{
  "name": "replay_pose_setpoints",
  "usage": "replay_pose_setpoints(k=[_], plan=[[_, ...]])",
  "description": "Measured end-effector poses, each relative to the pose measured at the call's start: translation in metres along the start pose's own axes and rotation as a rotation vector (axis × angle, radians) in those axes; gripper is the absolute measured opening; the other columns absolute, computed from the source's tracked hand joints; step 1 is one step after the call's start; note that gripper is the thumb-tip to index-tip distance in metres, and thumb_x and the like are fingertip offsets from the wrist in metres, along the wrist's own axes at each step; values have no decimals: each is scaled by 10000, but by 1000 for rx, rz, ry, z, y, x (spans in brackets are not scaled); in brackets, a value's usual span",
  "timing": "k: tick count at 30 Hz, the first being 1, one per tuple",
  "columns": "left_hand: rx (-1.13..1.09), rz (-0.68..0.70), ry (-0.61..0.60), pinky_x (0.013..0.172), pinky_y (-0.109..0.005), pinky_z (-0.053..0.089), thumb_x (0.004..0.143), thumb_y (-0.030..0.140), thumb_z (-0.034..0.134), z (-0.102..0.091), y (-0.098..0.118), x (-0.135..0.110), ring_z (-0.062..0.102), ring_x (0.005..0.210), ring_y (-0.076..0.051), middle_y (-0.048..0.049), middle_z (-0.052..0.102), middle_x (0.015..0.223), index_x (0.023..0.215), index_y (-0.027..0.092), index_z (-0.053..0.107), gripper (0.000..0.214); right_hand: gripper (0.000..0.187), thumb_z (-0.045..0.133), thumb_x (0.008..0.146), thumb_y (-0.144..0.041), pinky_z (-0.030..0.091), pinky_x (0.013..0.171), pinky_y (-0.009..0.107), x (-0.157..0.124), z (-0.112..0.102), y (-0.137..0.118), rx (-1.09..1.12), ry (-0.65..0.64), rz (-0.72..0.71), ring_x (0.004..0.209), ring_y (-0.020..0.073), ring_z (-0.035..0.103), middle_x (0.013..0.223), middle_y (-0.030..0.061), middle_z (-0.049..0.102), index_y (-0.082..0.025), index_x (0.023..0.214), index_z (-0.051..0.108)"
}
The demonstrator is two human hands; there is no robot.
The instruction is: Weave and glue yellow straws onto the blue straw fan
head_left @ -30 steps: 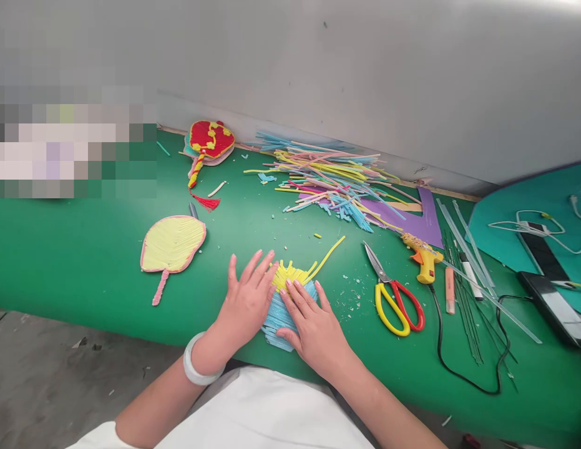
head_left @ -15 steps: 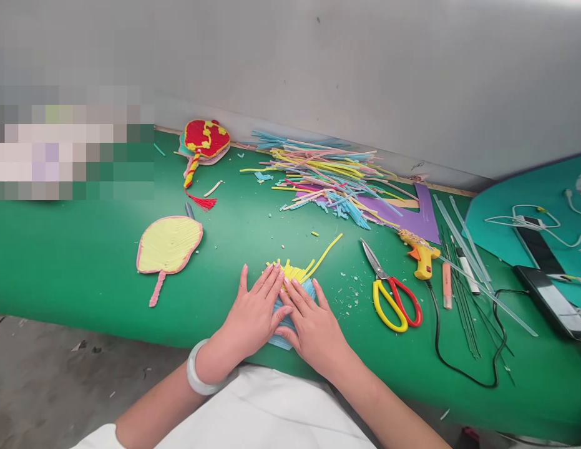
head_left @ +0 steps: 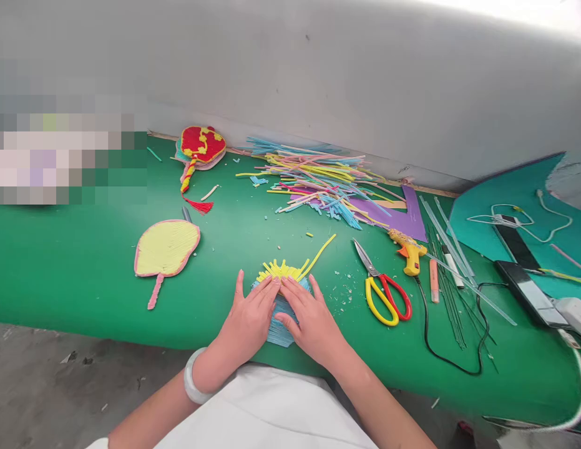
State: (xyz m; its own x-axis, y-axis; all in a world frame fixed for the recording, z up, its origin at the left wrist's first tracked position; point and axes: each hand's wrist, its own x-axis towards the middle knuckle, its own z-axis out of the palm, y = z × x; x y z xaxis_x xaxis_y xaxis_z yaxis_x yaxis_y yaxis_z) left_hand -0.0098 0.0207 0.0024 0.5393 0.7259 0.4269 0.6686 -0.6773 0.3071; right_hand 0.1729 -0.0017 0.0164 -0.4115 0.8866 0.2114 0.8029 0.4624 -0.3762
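Observation:
A half-made fan of blue and yellow strips (head_left: 281, 274) lies on the green table (head_left: 84, 268) near its front edge. My left hand (head_left: 247, 318) and my right hand (head_left: 311, 318) both rest flat on it, fingers stretched out and fingertips meeting over where the yellow strips join the blue. The yellow strip ends stick out past my fingers, one long strip (head_left: 321, 252) pointing up right. A white bangle (head_left: 193, 379) is on my left wrist.
A finished yellow leaf fan (head_left: 166, 251) lies to the left, a red and yellow fan (head_left: 201, 144) at the back. A pile of coloured strips (head_left: 318, 181) sits by the wall. Scissors (head_left: 382, 292), a glue gun (head_left: 409, 252) with its cord, glue sticks and phones lie to the right.
My left hand has slid right onto the fan, so both hands' fingertips now meet on it. The view has shifted slightly.

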Motion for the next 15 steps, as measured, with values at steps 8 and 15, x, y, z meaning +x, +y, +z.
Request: replay_pose_setpoints(k=[8,15], plan=[[-17,-3,29,1231,-653,47,1012,113,414,2,-1,0,596,1289,-237,-112,668,1332,1428,156,454,421,223,518,1008,-246,315,1187,581,0,-2,12,22,356,115,1226,222,617,1258,85,683,-240,1208,616],[0,-10,74,1209,-680,132,1005,117,447,-1,1,0,578,1295,-268,-132,638,1355,1269,149,569,292,164,537,993,-238,370,1152,534,-2,-15,32,-45,486,215,1051,195,650,1073,63,710,-219,1092,667]])
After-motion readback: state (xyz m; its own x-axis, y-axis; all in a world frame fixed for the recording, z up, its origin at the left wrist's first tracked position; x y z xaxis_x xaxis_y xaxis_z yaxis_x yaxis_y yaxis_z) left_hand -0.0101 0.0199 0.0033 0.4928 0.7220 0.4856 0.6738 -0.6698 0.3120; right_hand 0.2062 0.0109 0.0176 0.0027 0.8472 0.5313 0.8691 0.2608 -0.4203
